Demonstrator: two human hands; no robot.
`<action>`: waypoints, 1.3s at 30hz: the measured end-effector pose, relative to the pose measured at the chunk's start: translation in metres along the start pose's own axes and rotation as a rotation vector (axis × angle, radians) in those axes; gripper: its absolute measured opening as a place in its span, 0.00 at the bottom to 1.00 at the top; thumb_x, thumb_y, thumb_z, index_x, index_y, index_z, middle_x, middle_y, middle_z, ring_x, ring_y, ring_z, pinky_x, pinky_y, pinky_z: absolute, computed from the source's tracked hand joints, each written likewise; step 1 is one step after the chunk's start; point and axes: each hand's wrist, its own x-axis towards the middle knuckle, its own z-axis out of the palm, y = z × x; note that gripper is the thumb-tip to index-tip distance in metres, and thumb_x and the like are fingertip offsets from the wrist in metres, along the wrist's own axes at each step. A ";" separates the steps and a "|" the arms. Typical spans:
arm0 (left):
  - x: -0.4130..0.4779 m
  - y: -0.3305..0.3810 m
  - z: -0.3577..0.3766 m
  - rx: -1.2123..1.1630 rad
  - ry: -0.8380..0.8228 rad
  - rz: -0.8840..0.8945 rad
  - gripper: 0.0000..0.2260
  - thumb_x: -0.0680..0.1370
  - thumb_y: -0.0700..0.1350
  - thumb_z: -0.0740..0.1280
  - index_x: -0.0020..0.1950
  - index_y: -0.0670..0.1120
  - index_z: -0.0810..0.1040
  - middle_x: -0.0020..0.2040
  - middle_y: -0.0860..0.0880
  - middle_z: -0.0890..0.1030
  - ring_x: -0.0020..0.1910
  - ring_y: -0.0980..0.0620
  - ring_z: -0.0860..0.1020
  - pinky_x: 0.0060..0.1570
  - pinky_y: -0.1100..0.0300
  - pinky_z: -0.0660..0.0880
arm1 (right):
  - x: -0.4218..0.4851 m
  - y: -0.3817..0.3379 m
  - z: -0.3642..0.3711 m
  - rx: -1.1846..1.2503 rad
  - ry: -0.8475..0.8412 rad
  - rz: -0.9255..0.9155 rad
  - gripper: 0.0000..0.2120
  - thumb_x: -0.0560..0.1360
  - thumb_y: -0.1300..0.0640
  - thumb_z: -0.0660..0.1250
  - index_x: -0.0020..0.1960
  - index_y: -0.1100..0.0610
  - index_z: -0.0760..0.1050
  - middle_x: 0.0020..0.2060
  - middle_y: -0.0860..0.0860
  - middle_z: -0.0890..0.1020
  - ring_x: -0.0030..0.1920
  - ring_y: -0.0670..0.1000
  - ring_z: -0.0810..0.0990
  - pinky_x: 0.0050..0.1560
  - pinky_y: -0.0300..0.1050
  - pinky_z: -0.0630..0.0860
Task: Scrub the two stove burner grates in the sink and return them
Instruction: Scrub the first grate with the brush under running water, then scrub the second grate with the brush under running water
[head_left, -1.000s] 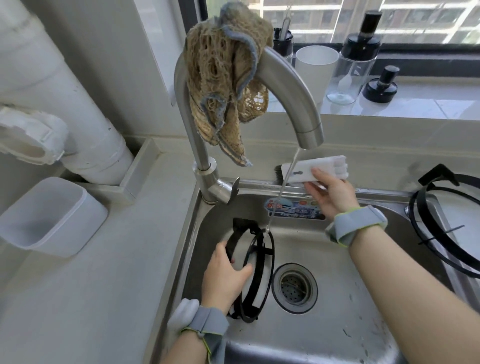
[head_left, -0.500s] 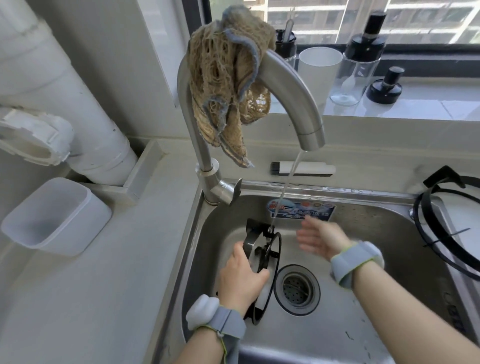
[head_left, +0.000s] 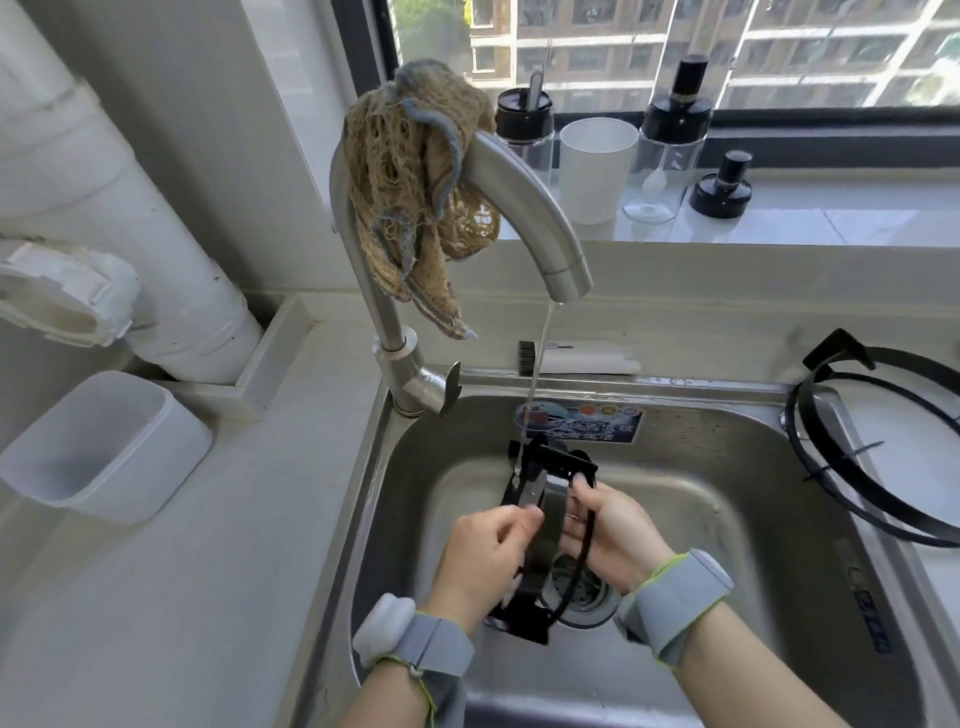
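Note:
A black burner grate (head_left: 558, 465) stands on edge in the steel sink (head_left: 727, 499), under a thin stream from the faucet (head_left: 530, 202). My left hand (head_left: 483, 558) grips its left rim. My right hand (head_left: 608, 535) holds the right rim, fingers curled round the thin ring. A second black grate (head_left: 831, 462) leans on the sink's right edge and counter. A white brush with black bristles (head_left: 576, 358) lies on the ledge behind the sink.
A netted scrub cloth (head_left: 415, 208) hangs over the faucet. The drain strainer (head_left: 587, 590) sits below the grate. A white bin (head_left: 98, 447) and white pipes (head_left: 104, 208) stand at left. Bottles and a cup (head_left: 597, 166) line the windowsill.
My right hand let go of the brush on the ledge and came down to the grate. Both hands now hold the grate, which has turned under the stream.

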 end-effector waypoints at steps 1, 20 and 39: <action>0.002 -0.003 -0.006 -0.083 0.069 -0.056 0.15 0.79 0.49 0.63 0.37 0.46 0.81 0.31 0.50 0.82 0.35 0.55 0.79 0.43 0.57 0.76 | -0.003 0.003 -0.003 -0.050 0.019 -0.063 0.08 0.80 0.60 0.56 0.44 0.58 0.71 0.27 0.52 0.74 0.25 0.49 0.74 0.25 0.38 0.74; 0.046 0.005 0.015 -0.481 -0.250 -0.494 0.09 0.80 0.37 0.59 0.41 0.39 0.74 0.38 0.44 0.75 0.36 0.48 0.78 0.39 0.55 0.79 | -0.067 -0.034 -0.082 0.149 -0.036 -0.346 0.23 0.51 0.50 0.69 0.42 0.62 0.82 0.20 0.51 0.62 0.20 0.50 0.62 0.20 0.42 0.65; 0.064 0.000 -0.044 -0.067 0.019 -0.274 0.13 0.75 0.35 0.66 0.59 0.41 0.76 0.51 0.44 0.80 0.47 0.47 0.79 0.43 0.62 0.79 | -0.050 -0.017 -0.069 -0.182 0.003 -0.224 0.17 0.68 0.53 0.65 0.55 0.54 0.76 0.45 0.53 0.79 0.49 0.56 0.79 0.45 0.55 0.75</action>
